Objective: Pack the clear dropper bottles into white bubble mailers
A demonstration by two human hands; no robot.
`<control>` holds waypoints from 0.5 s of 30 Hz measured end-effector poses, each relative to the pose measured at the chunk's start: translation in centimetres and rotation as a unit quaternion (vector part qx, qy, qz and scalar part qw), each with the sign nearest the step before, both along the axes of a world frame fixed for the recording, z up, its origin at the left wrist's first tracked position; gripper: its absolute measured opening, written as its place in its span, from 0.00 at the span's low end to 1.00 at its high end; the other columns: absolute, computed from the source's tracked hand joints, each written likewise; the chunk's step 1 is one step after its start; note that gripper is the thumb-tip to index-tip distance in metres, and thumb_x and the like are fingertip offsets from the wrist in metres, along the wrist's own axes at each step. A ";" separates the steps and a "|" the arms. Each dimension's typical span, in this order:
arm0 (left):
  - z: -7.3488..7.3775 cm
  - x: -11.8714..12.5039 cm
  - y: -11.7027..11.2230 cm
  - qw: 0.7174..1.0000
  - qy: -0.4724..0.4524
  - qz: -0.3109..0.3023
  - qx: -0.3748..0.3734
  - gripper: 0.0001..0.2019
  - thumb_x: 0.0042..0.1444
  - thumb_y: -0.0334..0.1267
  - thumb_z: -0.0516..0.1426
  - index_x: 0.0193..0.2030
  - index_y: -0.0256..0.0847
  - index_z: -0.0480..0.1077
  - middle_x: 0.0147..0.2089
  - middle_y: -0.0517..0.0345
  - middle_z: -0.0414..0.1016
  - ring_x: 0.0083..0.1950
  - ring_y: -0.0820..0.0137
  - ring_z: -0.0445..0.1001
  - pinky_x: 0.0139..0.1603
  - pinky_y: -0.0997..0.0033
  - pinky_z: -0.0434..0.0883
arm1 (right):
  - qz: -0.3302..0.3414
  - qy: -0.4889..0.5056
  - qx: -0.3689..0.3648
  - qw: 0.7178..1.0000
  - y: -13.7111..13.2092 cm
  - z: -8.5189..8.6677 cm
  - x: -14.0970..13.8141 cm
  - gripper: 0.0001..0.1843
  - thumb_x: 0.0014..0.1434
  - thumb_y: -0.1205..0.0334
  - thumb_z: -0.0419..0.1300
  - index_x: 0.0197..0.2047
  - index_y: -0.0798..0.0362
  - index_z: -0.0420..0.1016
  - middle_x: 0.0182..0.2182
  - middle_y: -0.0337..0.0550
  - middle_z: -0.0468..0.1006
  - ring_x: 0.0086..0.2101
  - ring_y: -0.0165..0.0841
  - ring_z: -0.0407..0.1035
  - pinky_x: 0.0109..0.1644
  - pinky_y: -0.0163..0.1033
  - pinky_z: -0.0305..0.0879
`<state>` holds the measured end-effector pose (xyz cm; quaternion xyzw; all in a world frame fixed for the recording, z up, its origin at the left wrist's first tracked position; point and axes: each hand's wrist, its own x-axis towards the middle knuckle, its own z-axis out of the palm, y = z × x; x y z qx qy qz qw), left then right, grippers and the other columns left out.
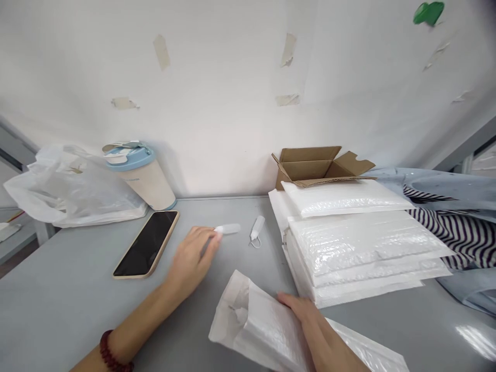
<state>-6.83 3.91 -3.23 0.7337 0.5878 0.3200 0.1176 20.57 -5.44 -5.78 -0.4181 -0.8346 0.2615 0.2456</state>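
My left hand (196, 256) pinches the near end of a small translucent white plastic tube (229, 229) between thumb and fingers, just above the table. To its right lies a second similar tube (258, 226) with a thin loop at its lower end. My right hand (310, 325) grips a white bubble mailer (267, 320) by its side. The mailer's mouth gapes toward the left, and something small and white shows inside, too unclear to name. Part of the right hand's grip is hidden behind the mailer.
Bubble mailers (349, 243) lie stacked at right, with an open cardboard box (310, 160) behind them. Striped and light blue cloth (453, 222) is beyond. At left are a phone (147, 245), a tumbler (149, 181) and a plastic bag (77, 191). A wall (217, 129) stands behind the table.
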 end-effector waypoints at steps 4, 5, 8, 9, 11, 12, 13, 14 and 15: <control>2.3 -0.8 -1.5 0.996 -0.080 0.026 0.000 0.21 0.65 0.45 0.49 0.21 0.42 0.62 0.22 0.62 0.68 0.26 0.71 0.69 0.27 0.74 0.66 | -0.017 0.008 -0.061 0.998 0.2 0.3 -0.1 0.44 0.50 0.71 0.62 0.69 0.52 0.50 0.60 0.53 0.68 0.56 0.43 0.67 0.57 0.46 0.68; 2.6 -0.9 -1.9 0.995 -0.102 0.001 -0.012 0.21 0.64 0.45 0.50 0.19 0.42 0.60 0.21 0.63 0.66 0.25 0.72 0.68 0.27 0.75 0.65 | -0.019 0.010 -0.067 0.998 0.2 0.5 -0.1 0.44 0.50 0.71 0.62 0.68 0.53 0.51 0.60 0.53 0.68 0.56 0.42 0.68 0.57 0.46 0.68; 2.9 -0.9 -2.8 0.987 -0.134 -0.069 -0.053 0.20 0.61 0.42 0.52 0.18 0.41 0.58 0.20 0.65 0.64 0.23 0.74 0.63 0.26 0.75 0.60 | -0.033 0.012 -0.075 0.997 0.2 0.9 -0.4 0.43 0.49 0.72 0.61 0.67 0.54 0.54 0.59 0.54 0.69 0.56 0.43 0.67 0.58 0.47 0.67; 2.7 -0.6 -3.0 0.987 -0.126 -0.080 -0.066 0.21 0.61 0.42 0.52 0.18 0.41 0.57 0.20 0.65 0.62 0.23 0.75 0.61 0.25 0.74 0.59 | -0.037 0.014 -0.077 0.996 0.2 0.9 -0.5 0.43 0.49 0.72 0.61 0.67 0.54 0.54 0.59 0.54 0.69 0.56 0.43 0.67 0.58 0.47 0.67; 2.4 0.0 -3.3 0.987 -0.091 -0.085 -0.099 0.21 0.61 0.43 0.51 0.18 0.41 0.53 0.20 0.65 0.59 0.23 0.75 0.58 0.25 0.74 0.56 | -0.040 0.022 -0.081 0.996 0.1 0.9 -0.5 0.42 0.50 0.72 0.61 0.67 0.54 0.53 0.59 0.53 0.69 0.56 0.43 0.67 0.58 0.47 0.66; 2.3 0.3 -3.4 0.985 -0.073 -0.090 -0.126 0.21 0.61 0.43 0.51 0.18 0.41 0.52 0.20 0.65 0.58 0.23 0.75 0.57 0.25 0.73 0.55 | -0.039 0.028 -0.081 0.996 0.1 0.8 -0.5 0.41 0.51 0.72 0.61 0.67 0.53 0.53 0.59 0.53 0.69 0.56 0.43 0.67 0.59 0.47 0.66; 2.2 0.7 -3.6 0.981 -0.056 -0.098 -0.159 0.21 0.61 0.44 0.50 0.19 0.41 0.52 0.20 0.65 0.58 0.23 0.75 0.56 0.24 0.73 0.54 | -0.037 0.033 -0.081 0.995 0.1 0.7 -0.5 0.41 0.52 0.71 0.61 0.67 0.53 0.53 0.59 0.52 0.69 0.56 0.43 0.67 0.59 0.47 0.65; 2.2 1.0 -3.8 0.974 -0.038 -0.108 -0.194 0.21 0.62 0.45 0.48 0.19 0.41 0.53 0.20 0.65 0.58 0.24 0.75 0.57 0.24 0.74 0.54 | -0.034 0.036 -0.079 0.996 0.1 0.5 -0.4 0.41 0.53 0.70 0.62 0.67 0.52 0.52 0.59 0.52 0.69 0.57 0.43 0.66 0.60 0.47 0.65; 2.2 1.3 -4.0 0.966 -0.018 -0.125 -0.227 0.21 0.62 0.45 0.47 0.19 0.41 0.53 0.21 0.65 0.58 0.24 0.75 0.57 0.25 0.74 0.54 | -0.031 0.039 -0.077 0.996 0.1 0.4 -0.3 0.40 0.54 0.68 0.63 0.67 0.52 0.52 0.59 0.52 0.69 0.57 0.43 0.66 0.60 0.47 0.64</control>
